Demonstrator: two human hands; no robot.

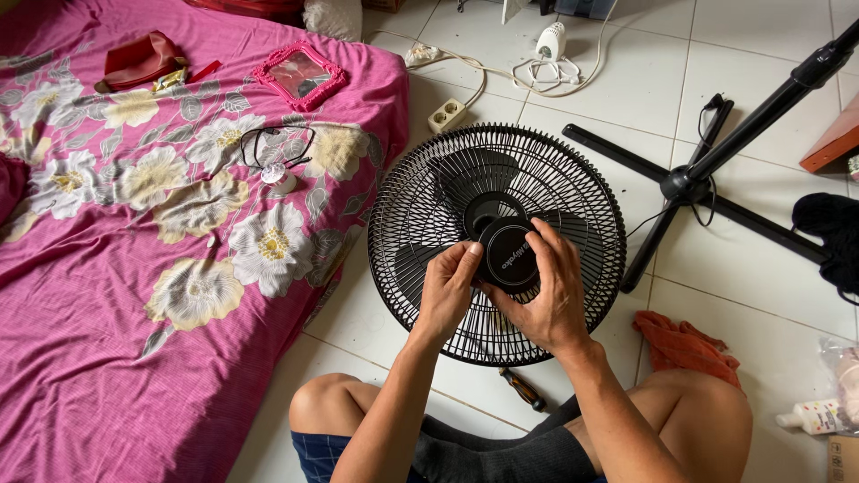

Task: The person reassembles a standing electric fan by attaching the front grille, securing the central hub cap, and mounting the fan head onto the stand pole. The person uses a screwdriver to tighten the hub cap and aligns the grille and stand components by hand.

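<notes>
Head view, two speakers.

A: Where is the work, and how do the hands stand?

B: Black fan grille [412, 224] lies flat on the white tile floor [734, 54], beside the pink flowered bedspread [134, 268] at its 9 o'clock. Round centre cap [508, 255] sits at the grille's hub. Left hand [445, 291] is partly curled, its fingertips pinching the cap's rim at 9 o'clock; right hand [548, 295] is curled round the rim from 3 to 6 o'clock. Both grip the cap.

A: Which way does the fan face?

B: Grille face and cap point upward toward the camera; the hub axis appears to run vertically out of the floor. The disc has no long axis. Fan stand [689, 183] lies well apart at 2 o'clock, its pole running toward the upper right.

A: Risks?

B: Probably three. Uneven grip could cock the cap in its seat. Pressing down could bend the thin wires against the blades [461, 170] beneath. Screwdriver [523, 389], at the grille's 6 o'clock near the knees, could roll underfoot.
</notes>
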